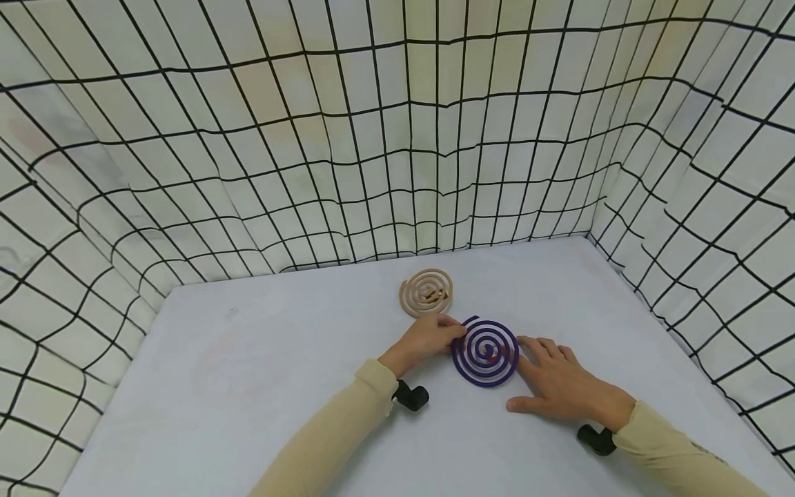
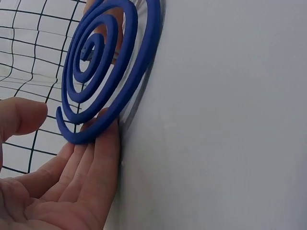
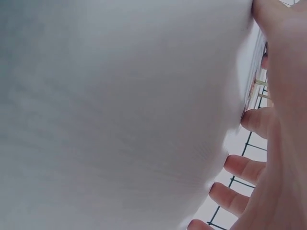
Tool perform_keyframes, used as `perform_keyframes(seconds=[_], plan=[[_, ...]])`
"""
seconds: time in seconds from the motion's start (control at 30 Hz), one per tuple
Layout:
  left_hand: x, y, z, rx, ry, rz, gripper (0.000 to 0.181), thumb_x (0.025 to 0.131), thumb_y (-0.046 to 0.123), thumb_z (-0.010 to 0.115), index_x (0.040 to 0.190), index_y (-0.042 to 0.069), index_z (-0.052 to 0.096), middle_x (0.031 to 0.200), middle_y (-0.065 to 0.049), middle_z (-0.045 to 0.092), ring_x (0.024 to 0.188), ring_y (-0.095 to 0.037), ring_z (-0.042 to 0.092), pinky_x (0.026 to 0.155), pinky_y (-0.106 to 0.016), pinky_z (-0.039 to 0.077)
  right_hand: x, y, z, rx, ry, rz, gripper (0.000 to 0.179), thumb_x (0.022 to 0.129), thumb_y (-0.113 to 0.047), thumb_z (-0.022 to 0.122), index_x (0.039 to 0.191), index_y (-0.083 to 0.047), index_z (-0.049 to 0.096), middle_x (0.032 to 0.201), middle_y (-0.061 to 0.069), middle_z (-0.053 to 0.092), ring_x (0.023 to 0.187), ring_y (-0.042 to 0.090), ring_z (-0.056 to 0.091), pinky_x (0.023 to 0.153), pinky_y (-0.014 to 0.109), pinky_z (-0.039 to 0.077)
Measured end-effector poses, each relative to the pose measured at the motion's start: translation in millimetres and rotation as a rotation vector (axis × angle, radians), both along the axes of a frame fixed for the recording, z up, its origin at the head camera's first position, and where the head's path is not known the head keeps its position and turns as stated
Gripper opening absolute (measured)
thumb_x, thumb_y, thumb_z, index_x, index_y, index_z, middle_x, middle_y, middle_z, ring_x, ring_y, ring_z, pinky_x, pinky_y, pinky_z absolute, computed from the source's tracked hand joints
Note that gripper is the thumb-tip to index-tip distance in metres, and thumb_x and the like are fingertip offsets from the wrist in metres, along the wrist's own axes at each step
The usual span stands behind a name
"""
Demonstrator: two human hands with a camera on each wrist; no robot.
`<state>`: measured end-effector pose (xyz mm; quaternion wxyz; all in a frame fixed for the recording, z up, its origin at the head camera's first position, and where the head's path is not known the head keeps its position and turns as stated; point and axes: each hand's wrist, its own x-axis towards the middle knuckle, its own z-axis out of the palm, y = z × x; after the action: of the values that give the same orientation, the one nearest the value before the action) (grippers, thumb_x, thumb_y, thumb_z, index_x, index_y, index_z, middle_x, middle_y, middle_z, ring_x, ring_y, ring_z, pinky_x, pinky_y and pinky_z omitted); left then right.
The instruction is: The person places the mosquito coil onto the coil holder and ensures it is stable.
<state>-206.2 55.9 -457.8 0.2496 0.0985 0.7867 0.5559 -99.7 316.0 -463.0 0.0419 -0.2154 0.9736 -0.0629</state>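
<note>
A blue-purple mosquito coil [image 1: 488, 351] lies between the two hands on the white surface. My left hand [image 1: 428, 336] is at its left edge. In the left wrist view, that hand's fingers [image 2: 103, 163] reach out nearly straight under the coil's [image 2: 130, 28] rim, and the thumb [image 2: 26, 116] stands apart from it. At the right edge rests my right hand [image 1: 562, 383], fingers spread and thumb out to the side, fingertips right at the rim. Its fingertips [image 3: 242, 167] come down at the surface in the right wrist view.
Behind the left hand lies a tan mosquito coil [image 1: 405, 297] with something small at its centre. White walls covered by black netting [image 1: 406, 152] enclose the back and sides of the white table [image 1: 261, 386]. Each wrist wears a small black camera [image 1: 411, 395].
</note>
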Motion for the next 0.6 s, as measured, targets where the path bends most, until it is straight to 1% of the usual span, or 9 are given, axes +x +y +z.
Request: perform_keyframes(seconds=[0.07,0.27,0.4,0.6], plan=[[-0.8,-4.2,0.2,0.013,-0.014,0.007,0.032,0.097,0.025,0.068,0.118,0.0,0.071,0.111,-0.013,0.075,0.094,-0.015,0.072,0.086,-0.03,0.062,-0.4,0,-0.2,0.004,0.003,0.001,0.097,0.087,-0.082,0.054,0.153,-0.012,0.049,0.158,0.02,0.041,0.141,0.045,0.043,0.106,0.069,0.04],[-1.5,-20.2,2.6,0.007,-0.002,0.018,0.03,0.098,0.023,0.066,0.116,-0.001,0.07,0.106,-0.015,0.078,0.095,-0.019,0.076,0.085,-0.028,0.063,-1.3,0,-0.7,0.016,0.004,0.004,0.098,0.087,-0.084,0.052,0.152,-0.011,0.05,0.158,0.02,0.041,0.142,0.045,0.043,0.106,0.069,0.04],[-0.5,-31.4,4.9,-0.007,0.038,0.006,0.03,0.098,0.024,0.066,0.114,-0.001,0.07,0.104,-0.016,0.079,0.093,-0.02,0.077,0.083,-0.029,0.063,-1.5,1,-0.4,0.015,0.013,0.001,0.098,0.086,-0.084,0.052,0.151,-0.011,0.051,0.157,0.02,0.042,0.141,0.045,0.043,0.106,0.069,0.04],[4.8,-53.5,7.8,-0.069,0.124,-0.035,0.025,0.098,0.025,0.064,0.11,0.005,0.074,0.101,-0.009,0.079,0.087,-0.016,0.077,0.08,-0.029,0.062,-0.2,-1,2.0,0.006,0.004,-0.003,0.099,0.086,-0.085,0.053,0.151,-0.01,0.051,0.157,0.02,0.042,0.14,0.046,0.044,0.104,0.069,0.041]])
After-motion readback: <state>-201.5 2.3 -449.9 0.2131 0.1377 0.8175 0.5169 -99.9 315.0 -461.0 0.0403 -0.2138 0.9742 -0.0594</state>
